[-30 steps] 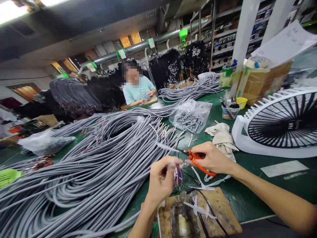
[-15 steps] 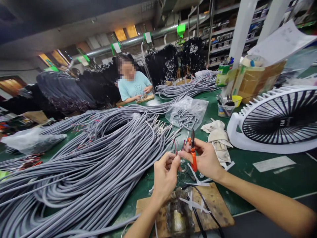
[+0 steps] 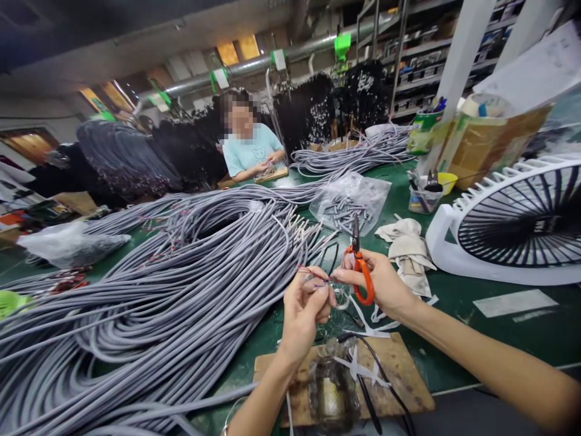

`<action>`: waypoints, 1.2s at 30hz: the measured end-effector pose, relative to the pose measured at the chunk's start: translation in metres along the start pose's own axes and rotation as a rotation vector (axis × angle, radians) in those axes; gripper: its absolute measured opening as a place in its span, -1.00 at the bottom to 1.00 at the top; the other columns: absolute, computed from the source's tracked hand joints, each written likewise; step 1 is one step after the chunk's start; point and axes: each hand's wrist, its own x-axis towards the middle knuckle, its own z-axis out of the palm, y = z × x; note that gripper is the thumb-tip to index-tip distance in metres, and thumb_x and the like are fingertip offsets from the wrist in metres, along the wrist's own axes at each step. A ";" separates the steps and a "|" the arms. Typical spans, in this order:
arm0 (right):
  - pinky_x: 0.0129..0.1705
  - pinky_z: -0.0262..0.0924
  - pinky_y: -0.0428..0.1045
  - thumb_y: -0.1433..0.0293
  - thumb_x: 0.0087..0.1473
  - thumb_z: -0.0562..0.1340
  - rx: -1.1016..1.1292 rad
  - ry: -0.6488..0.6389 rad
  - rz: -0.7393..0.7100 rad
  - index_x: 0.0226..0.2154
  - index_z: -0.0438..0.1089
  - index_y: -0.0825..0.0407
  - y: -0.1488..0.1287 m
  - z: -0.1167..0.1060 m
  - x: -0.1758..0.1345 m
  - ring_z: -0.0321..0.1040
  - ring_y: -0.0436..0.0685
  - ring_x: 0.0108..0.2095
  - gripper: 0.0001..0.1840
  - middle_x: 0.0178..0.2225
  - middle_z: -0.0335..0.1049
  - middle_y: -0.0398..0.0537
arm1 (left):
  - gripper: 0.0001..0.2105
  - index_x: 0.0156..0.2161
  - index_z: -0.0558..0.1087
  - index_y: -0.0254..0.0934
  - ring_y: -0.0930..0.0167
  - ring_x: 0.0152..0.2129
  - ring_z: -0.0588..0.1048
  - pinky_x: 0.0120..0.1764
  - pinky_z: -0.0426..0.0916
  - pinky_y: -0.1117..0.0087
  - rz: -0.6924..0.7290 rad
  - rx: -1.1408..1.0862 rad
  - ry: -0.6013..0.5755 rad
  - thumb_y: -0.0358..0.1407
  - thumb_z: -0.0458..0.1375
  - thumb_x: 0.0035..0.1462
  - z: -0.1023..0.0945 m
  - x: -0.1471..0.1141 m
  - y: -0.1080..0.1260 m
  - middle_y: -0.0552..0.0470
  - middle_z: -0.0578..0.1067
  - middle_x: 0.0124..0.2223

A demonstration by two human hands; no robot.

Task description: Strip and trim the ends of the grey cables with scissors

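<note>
My left hand (image 3: 305, 306) is closed in a pinch on thin red and blue wires (image 3: 318, 275). Orange-handled scissors (image 3: 361, 269), dark blades pointing up, are held in my right hand (image 3: 379, 281), whose thumb and fingertip also meet the wires beside my left fingers. A short black piece (image 3: 333, 257) sticks up just beyond the fingertips; what it belongs to is hard to make out. To the left spreads a large bundle of grey cables (image 3: 195, 303), their stripped ends close to my left hand. Below the hands lies a wooden board (image 3: 403, 375) with a taped, blackened metal block (image 3: 333, 393) on it.
A clear bag of short grey tubes (image 3: 349, 203) lies behind the hands. Beige gloves (image 3: 408, 245) and a white fan (image 3: 503, 227) stand on the right. Across the table, a person (image 3: 254, 148) works with both hands. Another plastic bag (image 3: 72, 245) is at left.
The scissors have turned in my right hand, so the orange handles show more fully. The wires now bend leftward over my left fingers. The whole view has shifted slightly.
</note>
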 end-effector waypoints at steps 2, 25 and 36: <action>-0.52 0.09 -0.11 0.18 -0.23 0.32 -0.079 -0.014 -0.010 -0.58 0.14 0.04 -0.001 -0.005 -0.001 0.12 -0.08 -0.60 -0.62 -0.62 0.11 -0.27 | -0.88 -0.29 0.23 -0.24 0.68 -0.77 0.01 -0.69 -0.10 0.64 0.005 0.031 -0.029 -0.27 0.08 0.10 -0.003 0.000 0.002 0.17 0.32 -0.53; -0.45 -0.02 -0.11 0.48 -0.16 0.17 -1.097 -0.153 -0.460 -0.61 0.19 0.06 0.004 -0.016 -0.017 0.15 -0.01 -0.52 -0.89 -0.57 0.21 -0.14 | -0.79 -0.44 0.21 -0.23 0.56 -0.66 0.29 -0.54 0.19 0.53 0.592 0.925 0.138 -0.59 0.08 -0.06 -0.016 -0.008 0.000 0.17 0.30 -0.56; -0.54 -0.12 -0.09 0.21 0.00 0.12 -1.319 0.094 -0.286 -0.66 0.29 0.07 0.001 -0.039 0.010 0.20 0.01 -0.57 -0.65 -0.60 0.34 -0.06 | -0.64 -0.37 0.34 -0.41 0.70 -0.77 0.17 -0.71 0.00 0.64 -0.212 -0.005 0.169 -0.17 0.30 -0.19 -0.015 0.020 0.009 0.09 0.40 -0.54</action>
